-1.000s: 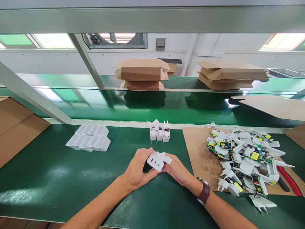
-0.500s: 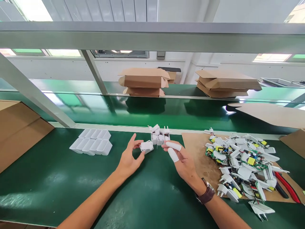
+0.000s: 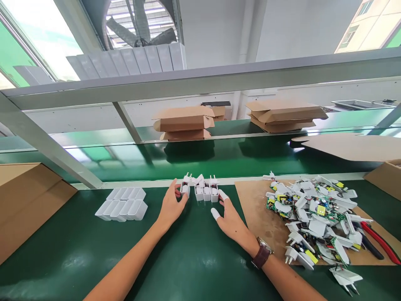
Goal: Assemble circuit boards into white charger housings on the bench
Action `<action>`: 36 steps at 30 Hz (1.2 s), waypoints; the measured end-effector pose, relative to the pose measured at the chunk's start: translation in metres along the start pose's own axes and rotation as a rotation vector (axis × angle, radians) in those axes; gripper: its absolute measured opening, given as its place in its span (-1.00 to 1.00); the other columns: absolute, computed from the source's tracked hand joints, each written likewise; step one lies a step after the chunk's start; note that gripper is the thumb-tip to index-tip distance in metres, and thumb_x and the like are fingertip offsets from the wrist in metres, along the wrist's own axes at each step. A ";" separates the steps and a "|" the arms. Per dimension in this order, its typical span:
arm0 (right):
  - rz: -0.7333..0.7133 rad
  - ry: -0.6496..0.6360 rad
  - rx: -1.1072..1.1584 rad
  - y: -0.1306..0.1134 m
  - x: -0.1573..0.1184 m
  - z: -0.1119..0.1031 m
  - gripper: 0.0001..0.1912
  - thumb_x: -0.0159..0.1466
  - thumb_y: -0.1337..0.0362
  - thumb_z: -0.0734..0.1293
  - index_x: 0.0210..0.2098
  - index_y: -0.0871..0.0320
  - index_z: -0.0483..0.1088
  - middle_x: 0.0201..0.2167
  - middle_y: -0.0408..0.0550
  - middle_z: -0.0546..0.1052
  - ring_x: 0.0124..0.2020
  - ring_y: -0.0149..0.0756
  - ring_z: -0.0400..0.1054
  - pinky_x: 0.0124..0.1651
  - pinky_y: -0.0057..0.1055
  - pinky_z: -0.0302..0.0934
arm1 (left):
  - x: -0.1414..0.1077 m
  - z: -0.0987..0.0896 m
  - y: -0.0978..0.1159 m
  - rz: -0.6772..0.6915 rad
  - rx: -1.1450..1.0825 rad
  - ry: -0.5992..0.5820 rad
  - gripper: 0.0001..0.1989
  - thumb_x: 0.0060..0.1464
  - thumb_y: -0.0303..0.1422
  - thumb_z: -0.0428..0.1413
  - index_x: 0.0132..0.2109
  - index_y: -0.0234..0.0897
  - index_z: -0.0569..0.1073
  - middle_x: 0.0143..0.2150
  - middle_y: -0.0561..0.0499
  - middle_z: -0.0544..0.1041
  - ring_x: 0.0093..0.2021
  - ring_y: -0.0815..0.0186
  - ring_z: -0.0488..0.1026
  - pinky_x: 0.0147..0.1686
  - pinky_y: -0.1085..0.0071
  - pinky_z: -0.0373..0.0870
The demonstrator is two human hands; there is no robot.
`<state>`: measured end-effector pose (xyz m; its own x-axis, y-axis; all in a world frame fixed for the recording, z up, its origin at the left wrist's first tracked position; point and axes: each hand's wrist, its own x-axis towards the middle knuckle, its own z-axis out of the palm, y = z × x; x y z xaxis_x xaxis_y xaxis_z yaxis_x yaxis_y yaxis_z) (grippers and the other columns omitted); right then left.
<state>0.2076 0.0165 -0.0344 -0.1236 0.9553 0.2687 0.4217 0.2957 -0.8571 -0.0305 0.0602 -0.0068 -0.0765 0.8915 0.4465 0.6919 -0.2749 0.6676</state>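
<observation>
My left hand (image 3: 171, 205) has its thumb and fingers round a white charger case (image 3: 184, 189), which stands upright with a two-pin plug part sticking out of its top. Just right of it is a short row of similar white charger cases (image 3: 206, 192), with plug parts lying on their tops. At the right end of that row is my right hand (image 3: 230, 219), thumb and index finger apart, both in white finger cots. Its index tip is close to the last case; whether it touches, I cannot tell.
Two rows of white cases (image 3: 122, 205) stand at the left. On a brown cardboard sheet (image 3: 253, 217) at the right lies a heap of plug parts with circuit boards (image 3: 316, 217), beside red-handled pliers (image 3: 380, 242). Behind the ledge runs a green belt (image 3: 225, 159).
The case in my left hand has gone from tilted to upright beside the row, and now has a plug part on top. My right hand's fingers have spread. The view has tilted up.
</observation>
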 end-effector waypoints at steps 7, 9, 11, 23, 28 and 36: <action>0.173 -0.129 -0.050 -0.016 -0.011 -0.016 -0.23 0.40 0.13 0.20 0.50 0.17 -0.12 0.48 0.21 0.10 0.45 0.04 0.10 0.47 0.09 0.03 | -0.016 -0.008 0.009 0.051 0.082 -0.099 -0.50 0.16 -0.32 0.12 0.25 -0.21 0.35 0.05 -0.10 0.61 -0.05 0.19 0.57 -0.01 0.20 0.55; 0.128 -0.113 -0.119 -0.024 -0.015 -0.021 -0.26 0.42 0.13 0.18 0.50 0.14 -0.12 0.48 0.18 0.08 0.49 0.03 0.01 0.49 0.08 -0.01 | -0.017 -0.034 0.003 0.065 0.130 -0.083 -0.56 0.16 -0.28 0.14 0.18 -0.20 0.42 0.09 -0.13 0.59 0.10 0.09 0.52 0.13 0.09 0.48; 0.024 -0.081 -0.179 -0.032 -0.019 -0.024 -0.30 0.44 0.16 0.16 0.50 0.10 -0.12 0.48 0.16 0.09 0.50 0.01 -0.02 0.50 0.06 -0.01 | -0.018 -0.068 -0.006 0.100 0.252 -0.012 -0.66 0.17 -0.24 0.15 0.07 -0.22 0.50 0.13 -0.19 0.55 0.20 -0.02 0.43 0.24 -0.06 0.36; -0.364 -0.039 -0.451 -0.065 -0.023 -0.032 -0.48 0.37 0.36 0.26 0.30 0.28 0.19 0.33 0.30 0.27 0.42 0.02 0.10 0.41 0.04 0.18 | -0.032 -0.088 -0.038 0.360 0.429 -0.093 -0.61 0.20 -0.12 0.05 -0.54 -0.20 0.32 0.02 -0.11 0.58 -0.14 0.16 0.57 -0.24 0.29 0.52; -0.324 0.002 -0.760 -0.064 -0.026 -0.093 -0.62 0.38 0.33 0.28 0.16 0.30 0.35 0.27 0.33 0.34 0.32 0.11 0.20 0.31 0.11 0.22 | -0.033 -0.032 0.008 0.535 0.130 -0.226 -0.63 0.27 -0.11 0.07 -0.45 -0.19 0.34 0.00 -0.04 0.55 -0.31 0.37 0.56 -0.37 0.50 0.47; 0.109 -0.039 -1.321 -0.046 -0.026 -0.200 -0.83 0.18 0.47 0.32 -0.25 0.22 0.51 -0.17 0.21 0.60 0.04 0.07 0.38 0.16 -0.09 0.21 | -0.045 -0.009 0.006 0.591 0.014 -0.228 -0.69 0.28 -0.16 0.13 -0.39 -0.19 0.38 0.02 -0.08 0.50 -0.25 0.35 0.59 -0.37 0.55 0.49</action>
<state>0.3714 -0.0231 0.0861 -0.0496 0.9797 0.1942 0.9794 0.0096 0.2019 -0.0294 0.0151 -0.0177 0.4756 0.6451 0.5981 0.5800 -0.7411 0.3381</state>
